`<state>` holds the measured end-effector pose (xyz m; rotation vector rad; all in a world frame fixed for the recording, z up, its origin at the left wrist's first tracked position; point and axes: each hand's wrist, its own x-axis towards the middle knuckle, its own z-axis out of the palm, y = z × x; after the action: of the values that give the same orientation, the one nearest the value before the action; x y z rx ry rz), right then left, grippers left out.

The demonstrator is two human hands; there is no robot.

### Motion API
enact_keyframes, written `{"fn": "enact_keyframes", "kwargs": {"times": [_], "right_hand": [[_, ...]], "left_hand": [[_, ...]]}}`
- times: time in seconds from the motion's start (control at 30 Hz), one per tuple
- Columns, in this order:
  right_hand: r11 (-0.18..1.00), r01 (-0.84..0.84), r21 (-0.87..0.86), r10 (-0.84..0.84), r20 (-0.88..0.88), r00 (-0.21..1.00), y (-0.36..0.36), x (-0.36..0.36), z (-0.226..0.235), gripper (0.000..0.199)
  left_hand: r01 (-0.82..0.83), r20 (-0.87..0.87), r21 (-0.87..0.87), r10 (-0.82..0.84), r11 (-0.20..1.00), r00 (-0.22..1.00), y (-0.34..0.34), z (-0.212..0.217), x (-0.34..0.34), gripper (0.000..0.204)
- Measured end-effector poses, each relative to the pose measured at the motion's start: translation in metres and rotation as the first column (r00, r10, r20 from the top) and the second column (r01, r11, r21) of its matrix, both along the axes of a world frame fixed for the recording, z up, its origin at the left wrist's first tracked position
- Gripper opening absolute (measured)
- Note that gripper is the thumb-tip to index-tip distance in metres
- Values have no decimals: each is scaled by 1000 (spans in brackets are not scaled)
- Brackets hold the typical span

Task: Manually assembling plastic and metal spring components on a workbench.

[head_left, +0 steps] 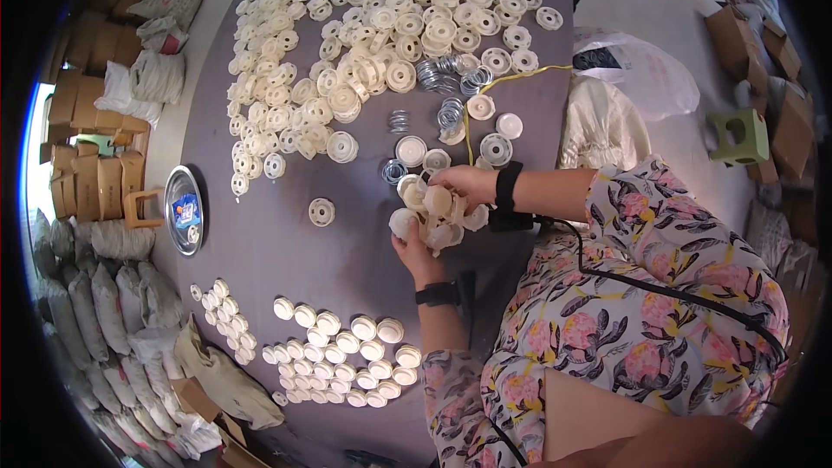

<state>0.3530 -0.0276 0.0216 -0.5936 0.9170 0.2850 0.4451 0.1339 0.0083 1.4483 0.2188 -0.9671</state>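
Between my hands is a cluster of white round plastic caps [438, 201], just above the near part of the dark grey table. My left hand [417, 253] is closed on a translucent white cap [402, 223] at the left of the cluster, thumb against it. From the right, my right hand [469, 184] curls its fingers round several caps; some fingers are hidden behind them. Next to the cluster lie a metal coil spring [393, 172] and a white ringed disc [411, 152]. More springs [438, 75] and flanged white wheels [495, 149] lie beyond my right hand.
A big spread of white plastic wheels [381, 17] covers the table's far part. Rows of white round assembled pieces [338, 355] stand at the near left. A steel tray [180, 173] sits at the left edge. A yellow cord [520, 74] crosses near the springs. Sacks and cartons line the floor.
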Motion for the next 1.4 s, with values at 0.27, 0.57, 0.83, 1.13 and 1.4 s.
{"fn": "enact_keyframes", "kwargs": {"times": [0.27, 0.57, 0.83, 1.13, 1.4], "right_hand": [[899, -17, -438, -3, -44, 999, 24, -1, 17, 52], [356, -281, -891, 135, -249, 959, 7, 0, 9, 45], [102, -403, -909, 37, -402, 915, 5, 17, -20, 34], [598, -183, -780, 2, -228, 974, -8, 9, -10, 23], [101, -449, -888, 183, -428, 885, -14, 11, -30, 31]], "left_hand": [[357, 298, 59, -357, 932, 885, 39, -25, 37, 57], [276, 638, 615, -672, 738, 376, 44, 11, -3, 77], [480, 769, 604, -622, 636, -145, 16, 1, -49, 72], [494, 757, 619, -632, 611, -166, 3, -6, -42, 59], [464, 729, 664, -645, 586, -228, 7, -4, -53, 57]]}}
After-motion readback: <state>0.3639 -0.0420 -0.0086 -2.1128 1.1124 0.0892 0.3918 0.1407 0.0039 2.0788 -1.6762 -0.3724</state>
